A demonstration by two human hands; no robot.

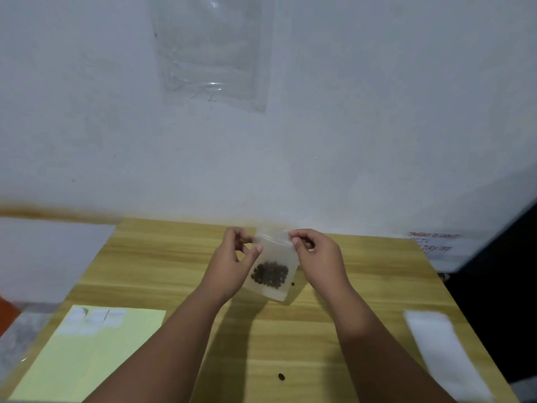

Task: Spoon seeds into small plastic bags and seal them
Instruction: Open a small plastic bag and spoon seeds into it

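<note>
A small clear plastic bag (274,257) hangs above the wooden table (180,257), with a dark clump of seeds (270,274) in its lower half. My left hand (232,263) pinches the bag's top left corner. At the top right corner, my right hand (316,254) pinches the strip between thumb and forefinger. The bag's top edge is blurred, and I cannot tell if it is sealed. No spoon is in view.
Two loose seeds lie on the table, one (281,376) near the front and one (293,284) beside the bag. A pale yellow sheet (87,365) with small empty bags (93,318) lies front left. A white strip (444,353) lies front right. A wall stands close behind.
</note>
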